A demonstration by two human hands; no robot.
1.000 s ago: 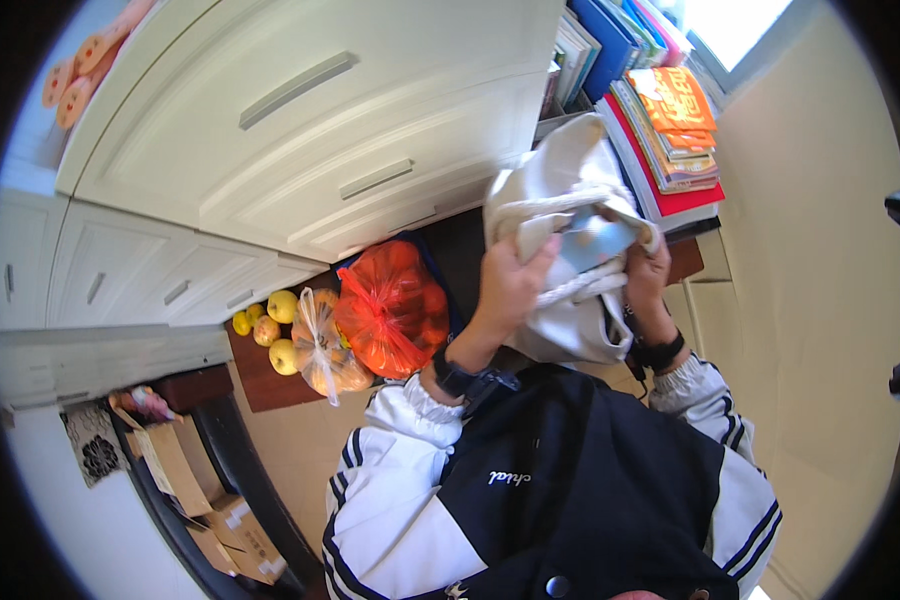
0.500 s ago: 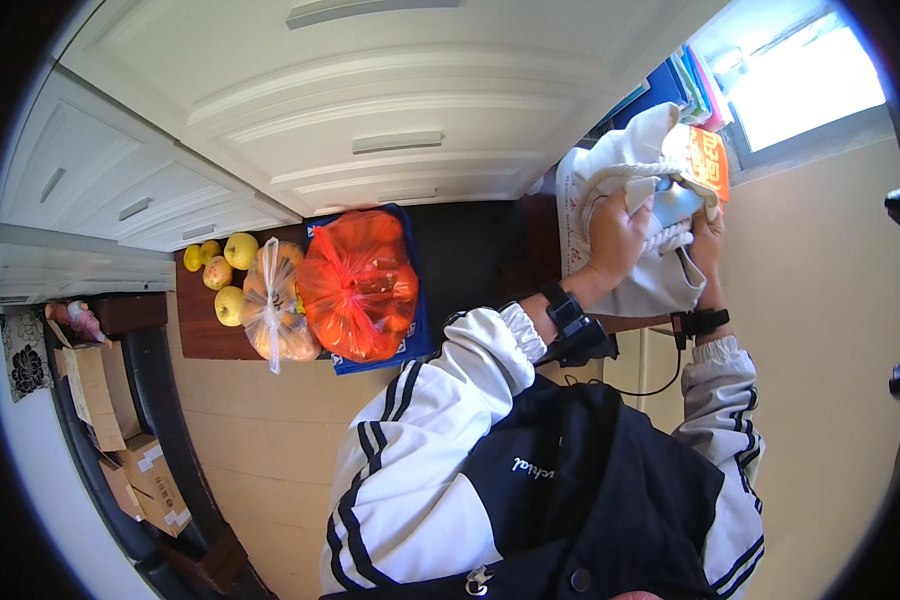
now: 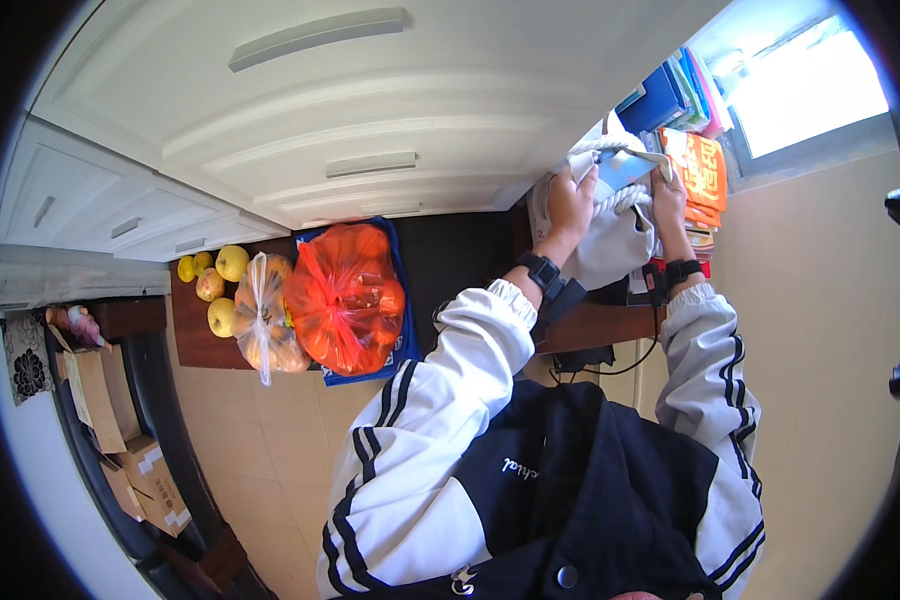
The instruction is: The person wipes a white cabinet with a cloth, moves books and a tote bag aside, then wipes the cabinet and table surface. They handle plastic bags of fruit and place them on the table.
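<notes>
Both my hands grip a white cloth tote bag (image 3: 610, 245) with thick rope handles, at the right end of the dark wooden table. My left hand (image 3: 571, 205) is closed on the bag's near left rim. On the opposite side of the mouth, my right hand (image 3: 669, 200) pinches the rim. Something pale blue (image 3: 622, 170) shows inside the opening between them; its kind cannot be made out. One white rope handle (image 3: 622, 199) hangs across the front of the bag. The fingertips are partly hidden by the cloth.
A red plastic bag of orange fruit (image 3: 350, 300) sits on a blue bag, beside a clear bag of fruit (image 3: 268, 325) and several loose apples (image 3: 232, 263). Blue folders (image 3: 660, 98) and an orange bag (image 3: 698, 170) stand by the window. White cabinets (image 3: 370, 110) line the back.
Both hands and the tote bag have moved left and slightly down, toward the cabinets. More of the orange bag and the stack beneath it now shows at the right.
</notes>
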